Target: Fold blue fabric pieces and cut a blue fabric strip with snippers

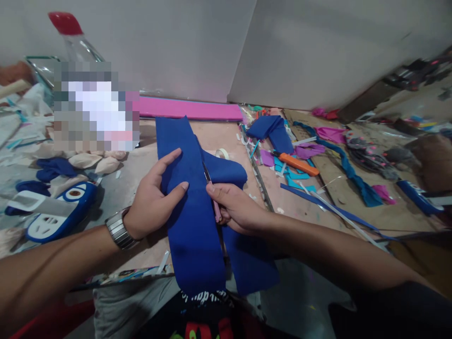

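A long strip of blue cloth runs from the middle of the table down over its front edge. My left hand lies on it with thumb and fingers apart, pressing it flat. In my closed right hand is a pair of scissors with pinkish handles, the dark blades pointing away from me at the cloth. A second piece of the blue cloth hangs to the right of the scissors, parted from the wide strip by a gap. Part of the handles is hidden by my fingers.
Behind the cloth lies a pink slab. To the right are an orange cutter knife, folded blue cloth and colourful scraps. At left are a blue-and-white power strip, a red-capped bottle and a pixelated patch.
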A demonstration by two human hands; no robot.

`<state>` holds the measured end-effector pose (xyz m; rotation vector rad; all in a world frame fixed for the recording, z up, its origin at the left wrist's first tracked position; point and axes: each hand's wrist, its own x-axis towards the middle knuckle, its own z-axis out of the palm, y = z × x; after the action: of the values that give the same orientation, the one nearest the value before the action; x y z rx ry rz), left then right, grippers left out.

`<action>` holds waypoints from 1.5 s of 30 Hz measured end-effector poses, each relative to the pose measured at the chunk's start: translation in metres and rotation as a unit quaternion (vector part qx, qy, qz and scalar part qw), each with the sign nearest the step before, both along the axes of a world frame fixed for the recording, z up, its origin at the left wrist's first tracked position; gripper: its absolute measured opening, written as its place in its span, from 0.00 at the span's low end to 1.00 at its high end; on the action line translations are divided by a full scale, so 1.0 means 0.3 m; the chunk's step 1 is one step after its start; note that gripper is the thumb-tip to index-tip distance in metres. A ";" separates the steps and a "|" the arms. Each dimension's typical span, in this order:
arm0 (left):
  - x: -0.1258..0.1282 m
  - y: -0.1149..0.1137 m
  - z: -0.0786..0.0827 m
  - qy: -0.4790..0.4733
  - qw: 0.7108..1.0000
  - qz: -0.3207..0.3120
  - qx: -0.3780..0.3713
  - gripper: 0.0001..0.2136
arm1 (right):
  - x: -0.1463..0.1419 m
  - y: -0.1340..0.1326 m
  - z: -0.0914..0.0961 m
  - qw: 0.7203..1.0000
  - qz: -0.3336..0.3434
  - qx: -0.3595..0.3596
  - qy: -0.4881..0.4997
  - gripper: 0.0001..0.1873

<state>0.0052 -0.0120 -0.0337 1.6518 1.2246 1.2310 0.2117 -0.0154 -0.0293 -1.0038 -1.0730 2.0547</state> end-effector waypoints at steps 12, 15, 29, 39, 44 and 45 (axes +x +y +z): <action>-0.002 0.001 -0.009 0.004 1.000 0.000 0.009 0.32 | -0.006 -0.003 0.000 0.999 -0.011 -0.026 0.015 0.28; 0.000 0.000 -0.008 0.003 1.000 0.001 0.008 0.32 | -0.007 -0.004 0.002 0.999 -0.009 -0.031 0.020 0.28; -0.002 0.017 -0.002 -0.057 0.998 0.017 -0.009 0.30 | -0.012 -0.006 0.006 0.999 -0.015 -0.025 0.022 0.29; 0.000 0.064 0.017 -0.200 0.962 0.032 -0.183 0.29 | -0.004 -0.010 0.003 1.000 -0.008 -0.004 -0.010 0.30; -0.007 0.051 0.022 -0.150 0.979 0.000 -0.138 0.27 | -0.004 -0.009 0.009 1.000 -0.012 0.006 -0.013 0.33; -0.007 0.048 0.023 -0.142 0.981 -0.005 -0.131 0.28 | -0.004 -0.009 0.010 1.000 -0.012 0.008 -0.018 0.33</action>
<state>0.0031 0.0024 -0.0268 1.2426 1.1425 1.1958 0.2106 -0.0180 -0.0264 -1.0448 -1.0882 2.0127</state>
